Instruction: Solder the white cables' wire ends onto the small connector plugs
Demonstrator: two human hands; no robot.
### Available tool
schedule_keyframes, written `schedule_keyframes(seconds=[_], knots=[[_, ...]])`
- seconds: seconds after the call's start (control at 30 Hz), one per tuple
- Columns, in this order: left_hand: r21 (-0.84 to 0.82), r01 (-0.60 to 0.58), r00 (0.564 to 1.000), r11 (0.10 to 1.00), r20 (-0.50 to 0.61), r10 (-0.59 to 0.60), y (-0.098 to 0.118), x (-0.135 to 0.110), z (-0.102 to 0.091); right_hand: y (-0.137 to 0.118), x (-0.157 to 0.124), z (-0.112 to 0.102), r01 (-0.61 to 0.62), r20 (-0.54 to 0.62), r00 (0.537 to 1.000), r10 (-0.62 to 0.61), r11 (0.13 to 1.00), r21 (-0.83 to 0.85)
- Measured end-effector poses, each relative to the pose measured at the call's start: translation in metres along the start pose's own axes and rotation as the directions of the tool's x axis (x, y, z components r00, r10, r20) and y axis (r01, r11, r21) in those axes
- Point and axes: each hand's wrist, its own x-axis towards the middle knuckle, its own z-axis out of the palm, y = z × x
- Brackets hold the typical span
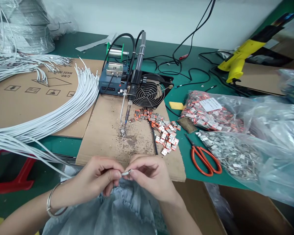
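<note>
My left hand (98, 178) and my right hand (150, 176) meet low in the view, just in front of the near edge of a cardboard sheet (107, 130). Both pinch the same small silvery piece (126, 172) between thumb and fingertips. A thin white cable (51, 163) runs from the left toward my left hand. A metal bangle (49, 204) sits on my left wrist. Beyond the hands, a soldering iron (131, 94) hangs tip-down in its stand over solder splatter (123, 131). Small orange and white connectors (165, 132) lie scattered to its right.
A large bundle of white cables (71, 104) curves over flat cardboard at left. Orange-handled scissors (203, 156), plastic bags of connectors (210, 112) and metal shells (231, 155) lie right. A small fan (149, 93), solder station, yellow glue gun (240, 58) stand behind. Grey plastic bag (117, 209) under my hands.
</note>
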Motion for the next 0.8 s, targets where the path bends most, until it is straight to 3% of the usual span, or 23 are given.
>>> schedule_keyframes(seconds=[0.1, 0.17, 0.23, 0.4, 0.53, 0.63, 0.7, 0.8], knots=[[0.321, -0.144, 0.989, 0.936, 0.015, 0.147, 0.009, -0.002, -0.001, 0.005, 0.003, -0.001, -0.189, 0.110, 0.979, 0.172, 0.969, 0.162], [0.478, -0.182, 0.979, 0.860, 0.006, 0.204, 0.014, -0.003, -0.002, 0.006, 0.004, -0.002, -0.223, 0.126, 0.971, 0.205, 0.963, 0.154], [0.513, -0.154, 0.979, 0.845, -0.036, 0.200, 0.017, -0.004, -0.002, 0.003, 0.002, -0.003, -0.199, 0.077, 0.979, 0.190, 0.972, 0.123], [0.475, -0.087, 0.980, 0.876, -0.115, 0.160, 0.014, -0.003, -0.001, -0.005, -0.005, -0.001, -0.011, -0.096, 0.995, 0.001, 0.994, -0.113], [0.525, -0.071, 0.982, 0.848, -0.115, 0.153, 0.013, -0.005, 0.000, -0.008, -0.007, 0.000, 0.035, -0.136, 0.987, -0.081, 0.949, -0.312], [0.515, -0.056, 0.984, 0.855, -0.115, 0.134, 0.014, -0.005, 0.001, -0.009, -0.006, -0.002, 0.065, -0.098, 0.989, -0.114, 0.913, -0.404], [0.415, -0.033, 0.989, 0.909, -0.116, 0.089, 0.013, -0.003, 0.003, -0.008, -0.005, -0.002, 0.100, -0.081, 0.986, -0.144, 0.910, -0.402], [0.107, 0.036, 0.993, 0.994, -0.117, -0.023, 0.008, 0.000, 0.008, -0.001, -0.006, 0.004, 0.184, -0.116, 0.966, -0.233, 0.927, -0.327]])
